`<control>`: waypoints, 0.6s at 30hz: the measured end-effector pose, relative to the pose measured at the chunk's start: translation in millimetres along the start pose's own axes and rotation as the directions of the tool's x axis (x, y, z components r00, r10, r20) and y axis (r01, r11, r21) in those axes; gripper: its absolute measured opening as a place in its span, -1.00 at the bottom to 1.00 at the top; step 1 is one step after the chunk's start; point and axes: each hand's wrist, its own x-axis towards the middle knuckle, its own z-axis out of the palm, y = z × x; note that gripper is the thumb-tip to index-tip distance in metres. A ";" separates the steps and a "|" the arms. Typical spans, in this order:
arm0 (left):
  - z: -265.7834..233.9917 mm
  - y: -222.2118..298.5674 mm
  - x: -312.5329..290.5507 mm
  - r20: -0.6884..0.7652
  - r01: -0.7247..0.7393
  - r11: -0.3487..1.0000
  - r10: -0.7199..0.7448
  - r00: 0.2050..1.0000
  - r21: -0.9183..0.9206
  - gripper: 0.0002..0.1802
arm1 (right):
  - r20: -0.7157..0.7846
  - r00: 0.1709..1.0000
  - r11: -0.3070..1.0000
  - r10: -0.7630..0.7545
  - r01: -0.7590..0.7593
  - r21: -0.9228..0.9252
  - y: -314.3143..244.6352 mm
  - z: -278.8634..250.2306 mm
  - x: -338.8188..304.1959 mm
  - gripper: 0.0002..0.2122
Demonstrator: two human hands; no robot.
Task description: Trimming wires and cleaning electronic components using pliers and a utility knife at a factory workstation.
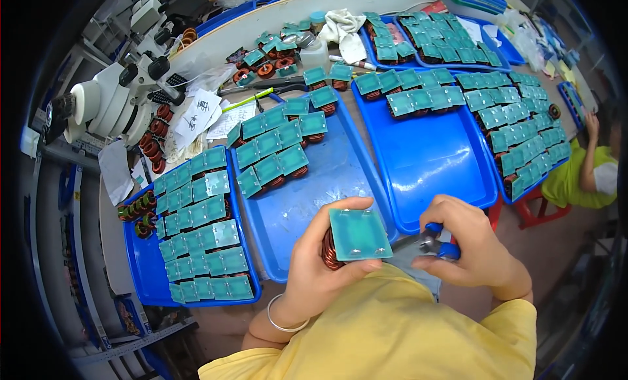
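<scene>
My left hand (306,265) is closed around a toroidal coil with a square green board (360,235) on top. The board faces up, and copper windings show at its left side; small shiny spots sit near its edges. In my right hand (481,252), to the right of the board and apart from it, is a pair of small cutters (428,242) with blue handles. Their metal jaws point left toward the board. Beneath and beyond my hands lies a blue tray (340,164) with several similar green-topped coils at its far end.
A left tray (147,275) and a right tray (438,170) hold more rows of coils. A white microscope (108,102) stands at the far left, near loose coils and papers (199,111). Yellow-green tweezers (248,98) lie behind the trays. At far right sits another person (575,174) near a red stool (543,210).
</scene>
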 end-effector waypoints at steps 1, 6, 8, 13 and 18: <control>0.3 -1.3 0.6 0.004 -0.064 0.996 0.064 0.998 0.068 -0.19 | -0.003 1.000 1.000 0.004 -0.004 -0.001 -1.7 1.2 0.1 -0.66; 5.0 4.3 0.3 0.127 -0.486 0.638 0.524 0.842 0.597 -0.29 | -0.039 0.985 0.854 0.171 -0.128 0.505 -11.2 17.0 7.9 -0.79; 5.1 6.8 3.8 0.189 -0.609 0.478 0.667 0.721 0.633 -0.36 | -0.071 0.984 0.844 0.166 -0.104 0.526 -9.3 20.8 7.9 -0.79; 5.1 5.6 1.0 0.227 -0.636 0.398 0.701 0.676 0.661 -0.36 | -0.109 0.982 0.822 0.152 -0.064 0.565 -11.1 22.0 8.1 -0.79; 4.6 3.4 -1.3 0.230 -0.641 0.366 0.721 0.653 0.674 -0.34 | -0.094 0.984 0.830 0.151 -0.075 0.552 -14.4 19.2 8.0 -0.82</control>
